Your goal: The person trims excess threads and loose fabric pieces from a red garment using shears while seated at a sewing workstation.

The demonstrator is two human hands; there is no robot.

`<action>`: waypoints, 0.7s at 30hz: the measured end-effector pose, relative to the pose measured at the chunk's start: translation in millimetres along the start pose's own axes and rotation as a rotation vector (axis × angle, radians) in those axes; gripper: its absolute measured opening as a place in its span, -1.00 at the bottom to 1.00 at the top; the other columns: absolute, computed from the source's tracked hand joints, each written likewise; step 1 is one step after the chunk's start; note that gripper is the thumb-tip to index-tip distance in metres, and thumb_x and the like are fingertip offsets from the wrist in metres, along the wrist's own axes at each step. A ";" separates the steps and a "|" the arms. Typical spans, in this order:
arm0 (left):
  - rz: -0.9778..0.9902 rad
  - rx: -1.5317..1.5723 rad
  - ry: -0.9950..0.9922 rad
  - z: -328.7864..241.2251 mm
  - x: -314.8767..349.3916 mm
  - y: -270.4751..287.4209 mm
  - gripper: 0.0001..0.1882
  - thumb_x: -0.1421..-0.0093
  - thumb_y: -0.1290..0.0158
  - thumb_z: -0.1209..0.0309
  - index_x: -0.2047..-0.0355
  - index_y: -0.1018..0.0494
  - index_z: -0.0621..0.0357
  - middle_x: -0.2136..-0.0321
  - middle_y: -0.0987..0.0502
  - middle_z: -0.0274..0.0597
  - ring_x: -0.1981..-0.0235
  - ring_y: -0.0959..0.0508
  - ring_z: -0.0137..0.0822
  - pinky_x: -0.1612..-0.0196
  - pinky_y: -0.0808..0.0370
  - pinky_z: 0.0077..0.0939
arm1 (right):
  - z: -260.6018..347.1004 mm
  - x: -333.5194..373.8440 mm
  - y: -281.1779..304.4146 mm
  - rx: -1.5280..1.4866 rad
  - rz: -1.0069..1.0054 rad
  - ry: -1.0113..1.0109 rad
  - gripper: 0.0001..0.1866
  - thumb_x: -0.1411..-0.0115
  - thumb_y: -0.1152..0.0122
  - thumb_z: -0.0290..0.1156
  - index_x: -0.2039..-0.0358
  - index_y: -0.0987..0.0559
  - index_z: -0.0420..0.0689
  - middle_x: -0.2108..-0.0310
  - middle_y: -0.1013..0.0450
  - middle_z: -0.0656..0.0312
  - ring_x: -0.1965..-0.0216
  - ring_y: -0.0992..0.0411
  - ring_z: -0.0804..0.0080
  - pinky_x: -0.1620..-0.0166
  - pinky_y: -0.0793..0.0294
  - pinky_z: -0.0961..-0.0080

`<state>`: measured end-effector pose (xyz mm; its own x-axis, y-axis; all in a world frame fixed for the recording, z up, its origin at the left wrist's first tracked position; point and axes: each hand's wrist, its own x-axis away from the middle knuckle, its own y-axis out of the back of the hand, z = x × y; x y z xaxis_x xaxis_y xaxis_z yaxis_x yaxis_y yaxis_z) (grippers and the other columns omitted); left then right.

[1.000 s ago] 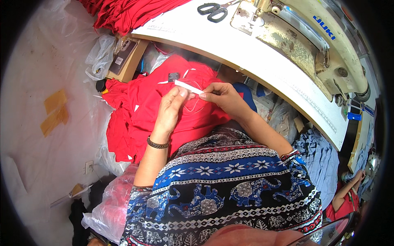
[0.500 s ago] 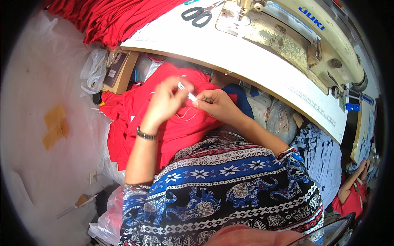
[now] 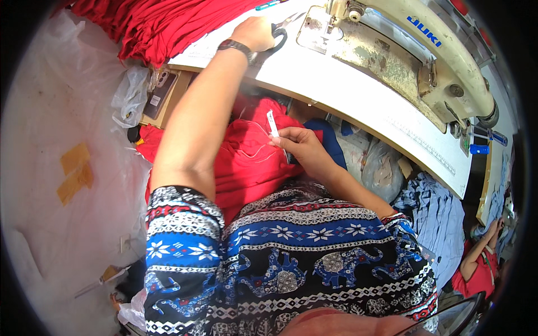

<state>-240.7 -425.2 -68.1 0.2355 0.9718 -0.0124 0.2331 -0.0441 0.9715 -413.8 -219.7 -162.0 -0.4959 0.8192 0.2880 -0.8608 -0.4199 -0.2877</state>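
Note:
My left hand (image 3: 255,35) is stretched out over the white table, its fingers closed around the dark handles of a pair of scissors (image 3: 279,38). One handle loop shows beside the hand, and the blades point toward the sewing machine. The fingertips are partly hidden. My right hand (image 3: 300,147) pinches a small white label (image 3: 272,123) between thumb and fingers, holding it upright above the red fabric (image 3: 246,162) on my lap. A loose pale thread lies across that fabric.
A sewing machine (image 3: 392,53) stands on the white table (image 3: 280,71). Heaped red garments (image 3: 168,28) lie at its far left. Light blue garments (image 3: 434,218) hang at the right. An open box (image 3: 162,98) and clear plastic (image 3: 130,95) sit under the left table edge. Another person (image 3: 476,269) is at far right.
My left hand has left the label and reached up to the scissors, which have shifted slightly toward me. My right hand keeps the label, now turned more upright.

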 end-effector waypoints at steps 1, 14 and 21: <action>0.011 -0.045 -0.035 11.9 10.0 3.0 -0.72 0.09 -0.04 0.37 0.37 -0.53 0.25 0.42 -0.54 0.15 0.31 -0.56 0.05 0.23 -0.46 -0.18 | -0.3 -0.3 -0.6 -0.009 0.011 0.003 -0.80 -0.21 -0.19 -0.33 0.27 -0.61 -0.18 0.54 -0.48 0.42 0.62 -0.26 0.79 0.55 -0.21 0.78; 0.316 0.444 0.159 24.5 297.4 32.1 -0.64 0.05 -0.15 0.41 0.20 -0.45 0.27 0.49 -0.49 0.09 0.45 -0.54 -0.03 0.37 -0.42 -0.30 | 9.2 -2.2 -11.1 -0.095 0.048 0.053 -0.78 -0.25 -0.11 -0.37 0.23 -0.57 -0.27 0.35 -0.51 0.30 0.33 -0.41 0.63 0.20 -0.38 0.68; 0.267 0.465 0.241 0.8 315.9 10.9 -0.60 0.11 -0.14 0.44 0.19 -0.44 0.26 0.56 -0.47 0.09 0.48 -0.52 0.05 0.40 -0.40 -0.22 | 11.5 -3.0 -19.6 -0.060 0.171 0.119 -0.84 -0.23 -0.10 -0.45 0.29 -0.57 -0.27 0.41 -0.47 0.36 0.33 -0.38 0.67 0.20 -0.36 0.68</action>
<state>-163.0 -118.9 -61.6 0.1344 0.9358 0.3258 0.5976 -0.3388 0.7267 -396.7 -218.4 -146.7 -0.6144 0.7796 0.1213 -0.7549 -0.5361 -0.3778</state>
